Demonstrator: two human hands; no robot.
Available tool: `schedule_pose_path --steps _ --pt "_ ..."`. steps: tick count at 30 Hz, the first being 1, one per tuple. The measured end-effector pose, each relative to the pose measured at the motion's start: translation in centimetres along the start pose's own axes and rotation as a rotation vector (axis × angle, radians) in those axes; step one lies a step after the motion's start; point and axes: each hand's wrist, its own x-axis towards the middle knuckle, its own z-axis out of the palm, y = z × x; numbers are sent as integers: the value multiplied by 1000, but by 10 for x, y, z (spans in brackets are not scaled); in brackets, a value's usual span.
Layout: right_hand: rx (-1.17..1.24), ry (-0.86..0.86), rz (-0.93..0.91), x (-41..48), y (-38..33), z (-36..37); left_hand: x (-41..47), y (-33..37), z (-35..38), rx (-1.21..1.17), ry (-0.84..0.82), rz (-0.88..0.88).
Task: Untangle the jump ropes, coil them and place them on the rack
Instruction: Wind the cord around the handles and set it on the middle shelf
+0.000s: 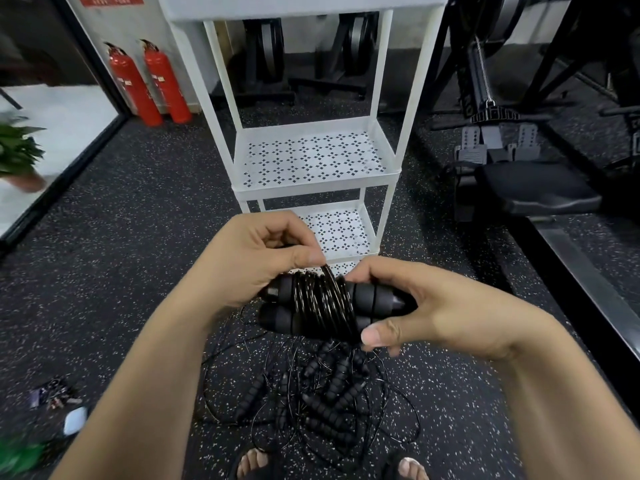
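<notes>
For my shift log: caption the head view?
Left hand and right hand hold a coiled jump rope above the tangled pile, before the white rack.

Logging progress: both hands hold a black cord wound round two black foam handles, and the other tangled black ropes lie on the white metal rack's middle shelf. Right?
No: the head view shows the tangled black ropes on the speckled dark floor, not on the white metal rack. The left hand and right hand do hold the wound black cord.

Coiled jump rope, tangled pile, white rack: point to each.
coiled jump rope (323,303), head view, wound cord between handles
tangled pile (322,408), head view, a handle on the floor
white rack (315,188), head view, middle shelf's front rim
</notes>
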Motion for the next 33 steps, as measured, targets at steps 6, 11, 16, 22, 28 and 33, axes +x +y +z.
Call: schedule_pose_path --steps 6,11,16,22,28,33 --pt "232 -53 -143 0 -4 5 -1 -5 4 -259 63 -116" --pt "551 125 -284 17 -4 16 5 -10 36 -233 234 -122" --pt "701 354 -342 33 -1 19 9 -10 61 -176 351 -108" --pt "671 509 -303 41 2 22 11 -11 72 -223 430 -126" --pt "741 656 -320 41 1 17 1 -8 84 -329 361 -192" --pt "750 734 -337 39 4 14 -3 -4 87 -493 291 -236"
